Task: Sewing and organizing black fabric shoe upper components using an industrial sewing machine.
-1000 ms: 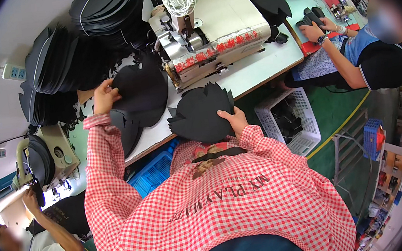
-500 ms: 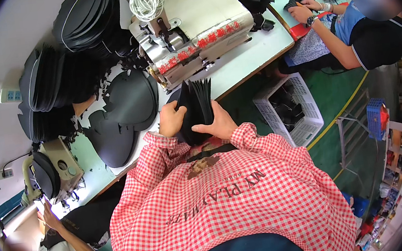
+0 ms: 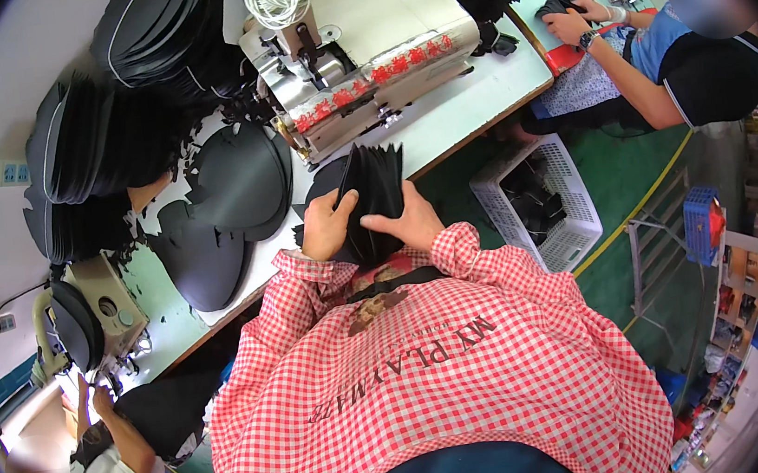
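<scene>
A stack of thin black sheet pieces (image 3: 377, 190) stands upright between my hands, its layers partly fanned at the top. My left hand (image 3: 326, 228) grips the stack's left side, thumb up along it. On the other side my right hand (image 3: 409, 220) holds it, thumb pressed across the near face. The stack is above the table's front edge, close to my checked sleeves. Just beyond it sits a cream sewing machine (image 3: 375, 41) with red marks along its front. Large rounded black pieces (image 3: 240, 182) lie on the white table to the left.
Bundled black pieces (image 3: 160, 37) are piled at the far left. A white plastic crate (image 3: 573, 214) with black pieces stands on the green floor to the right. One co-worker (image 3: 658, 55) handles black pieces at the right; another (image 3: 116, 472) works at a machine (image 3: 102, 310) lower left.
The stack's layers have shifted, and more of their face shows by my right thumb. My hands stay around it. The lower-left co-worker's hands have moved.
</scene>
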Tool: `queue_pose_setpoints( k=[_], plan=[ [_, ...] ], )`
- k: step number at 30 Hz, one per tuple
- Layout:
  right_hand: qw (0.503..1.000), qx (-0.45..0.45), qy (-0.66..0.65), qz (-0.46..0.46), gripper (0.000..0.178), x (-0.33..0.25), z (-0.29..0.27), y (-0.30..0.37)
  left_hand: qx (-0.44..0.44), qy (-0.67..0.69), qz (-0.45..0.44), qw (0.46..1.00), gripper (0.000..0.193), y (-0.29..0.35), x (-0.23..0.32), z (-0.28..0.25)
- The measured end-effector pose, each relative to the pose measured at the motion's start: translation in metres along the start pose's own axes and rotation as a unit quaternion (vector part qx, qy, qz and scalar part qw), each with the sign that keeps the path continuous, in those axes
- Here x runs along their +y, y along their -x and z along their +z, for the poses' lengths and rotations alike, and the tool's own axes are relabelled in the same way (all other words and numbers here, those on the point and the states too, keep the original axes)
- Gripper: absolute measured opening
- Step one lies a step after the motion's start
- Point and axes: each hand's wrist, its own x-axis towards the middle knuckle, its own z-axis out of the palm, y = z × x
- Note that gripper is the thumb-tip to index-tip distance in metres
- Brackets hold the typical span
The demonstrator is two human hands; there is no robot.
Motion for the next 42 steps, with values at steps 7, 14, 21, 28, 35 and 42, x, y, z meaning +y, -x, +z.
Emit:
queue_pose_setpoints(
  k=[7, 14, 21, 28, 35, 42],
  plan=[
    [0.963, 0.061, -0.239, 0.111, 0.043, 0.056, 0.005, -0.028, 0.236, 0.086, -0.055, 0.966, 0.021, 0.061, 0.002, -0.184],
    [0.937, 0.044, -0.298, 0.176, 0.041, 0.041, 0.003, -0.023, 0.31, -0.476, -0.066, 0.82, 0.042, 0.087, -0.127, -0.235],
    [0.934, 0.052, -0.306, 0.175, 0.041, 0.047, 0.004, -0.018, 0.101, -0.329, 0.089, 0.935, 0.051, 0.02, -0.039, -0.025],
    [0.929, 0.048, -0.317, 0.185, 0.04, 0.036, 0.0, -0.014, 0.161, -0.311, 0.144, 0.926, 0.042, 0.022, -0.026, -0.003],
    [0.918, 0.026, -0.347, 0.191, 0.041, 0.041, 0.003, -0.015, 0.185, -0.13, 0.111, 0.968, 0.025, 0.024, -0.015, 0.019],
    [0.893, 0.013, -0.375, 0.248, 0.055, 0.031, -0.007, -0.013, 0.158, 0.008, 0.019, 0.987, 0.028, 0.002, 0.048, -0.181]
  ],
)
